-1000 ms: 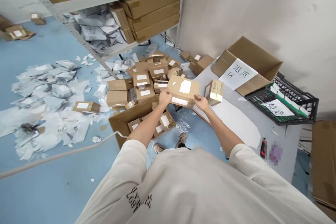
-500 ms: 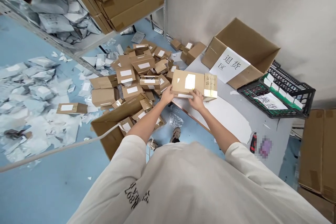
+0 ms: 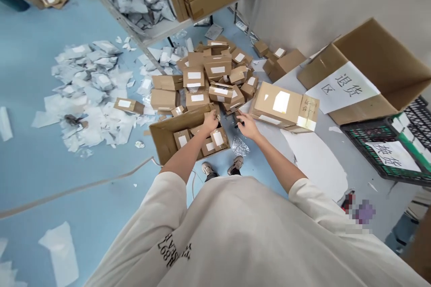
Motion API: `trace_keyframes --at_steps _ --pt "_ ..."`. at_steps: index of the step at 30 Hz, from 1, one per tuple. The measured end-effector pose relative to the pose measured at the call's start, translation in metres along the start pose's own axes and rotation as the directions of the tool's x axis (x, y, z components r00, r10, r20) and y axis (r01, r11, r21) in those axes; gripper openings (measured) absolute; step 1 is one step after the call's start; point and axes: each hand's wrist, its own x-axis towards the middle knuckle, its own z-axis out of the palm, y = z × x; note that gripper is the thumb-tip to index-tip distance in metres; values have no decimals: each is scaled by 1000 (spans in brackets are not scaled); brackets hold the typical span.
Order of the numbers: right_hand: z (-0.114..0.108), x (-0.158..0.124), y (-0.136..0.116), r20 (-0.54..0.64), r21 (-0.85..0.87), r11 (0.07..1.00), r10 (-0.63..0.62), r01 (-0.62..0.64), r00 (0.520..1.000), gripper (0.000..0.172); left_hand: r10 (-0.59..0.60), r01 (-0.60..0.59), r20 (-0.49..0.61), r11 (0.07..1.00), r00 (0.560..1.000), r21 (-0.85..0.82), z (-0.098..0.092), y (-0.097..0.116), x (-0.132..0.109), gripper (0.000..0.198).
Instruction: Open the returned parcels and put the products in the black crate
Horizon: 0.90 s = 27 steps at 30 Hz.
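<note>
My left hand (image 3: 211, 121) is over the far side of an open carton (image 3: 161, 145) on the floor, its fingers curled. Whatever they hold, if anything, does not show clearly. Several small labelled boxes lie in this carton, one of them a small box (image 3: 218, 139) just below the hand. My right hand (image 3: 247, 125) is by the near left corner of the table, fingers apart, close to a small dark thing I cannot make out. To its right a taped cardboard box (image 3: 262, 103) with white labels rests on the table, apart from both hands.
Beyond the carton is a heap of small boxes (image 3: 217, 60). White mailer bags (image 3: 104, 83) cover the floor at left, below a loaded shelf (image 3: 158, 31). On the table (image 3: 363, 161) stand a large open box (image 3: 363, 80) and a black crate (image 3: 373, 157), both with paper signs.
Both hands have let go of the taped box, now on the table. My left hand has moved over the open carton, my right hand to the table corner. The view has swung left.
</note>
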Motion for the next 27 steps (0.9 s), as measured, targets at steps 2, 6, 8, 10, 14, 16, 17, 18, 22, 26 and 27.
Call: trace_keyframes --at_steps 2,6,8,10,14,16,17,18,22,26,27 --pt "26 3 -12 46 19 1000 -14 14 999 43 -59 59 -29 998 998 3 -26 -29 -13 77" --pt "82 7 -32 140 45 999 -17 10 990 45 -169 169 -36 986 985 -4 -62 -87 -36 76" --pt "111 9 -38 187 42 999 -2 -6 982 45 -193 192 -34 981 981 -27 -70 -115 -43 76" --pt "140 11 -40 226 31 999 29 -37 974 45 -212 211 -28 977 977 -37 -71 -142 -45 74" --pt "186 16 -26 267 14 987 148 -158 952 47 -266 266 17 962 964 -54 -58 -185 -38 68" --pt "203 23 -12 282 10 975 209 -221 936 48 -286 288 38 955 957 -72 -46 -201 -33 66" --pt "211 27 -5 292 8 970 231 -244 928 49 -294 297 45 951 955 -81 -39 -208 -29 66" --pt "220 33 4 302 5 965 248 -262 920 51 -302 306 53 948 952 -91 -31 -215 -25 65" --pt "260 66 42 340 -10 957 275 -289 899 61 -312 317 70 943 948 -102 4 -246 2 64" --pt "307 99 87 337 1 957 274 -291 901 63 -252 260 88 961 964 -91 50 -279 50 67" --pt "318 105 99 334 0 956 276 -292 901 62 -233 243 105 966 967 -92 62 -286 64 69"
